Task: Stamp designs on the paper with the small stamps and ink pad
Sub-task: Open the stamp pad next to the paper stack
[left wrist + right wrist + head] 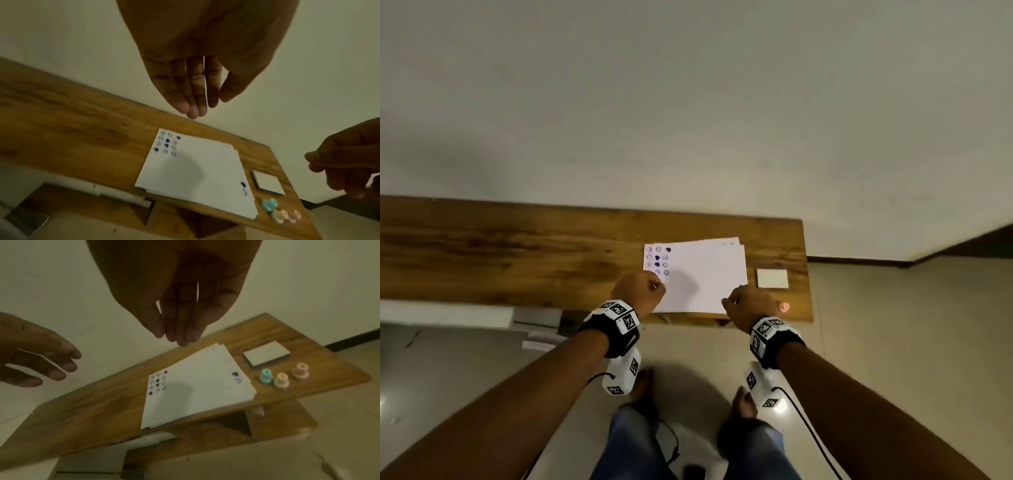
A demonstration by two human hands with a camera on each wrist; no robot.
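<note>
A stack of white paper [705, 274] lies on the wooden table [517, 253], with rows of blue stamped faces and hearts in its far left corner [167, 143] and two more marks near its right edge [236, 377]. Right of it sits the ink pad [773, 278], its pale lid on. Three small stamps stand by the paper's near right corner: teal [266, 377], beige [281, 381] and pink [300, 371]. My left hand [642, 291] hovers over the paper's near left corner, fingers relaxed and empty [197, 105]. My right hand [748, 303] hangs above the near right corner, also empty [176, 334].
The table ends just right of the ink pad, and a plain wall [688, 102] stands directly behind it. A lower wooden shelf [226, 426] sits under the tabletop. My feet and wrist-camera cables [808, 428] are on the tiled floor below.
</note>
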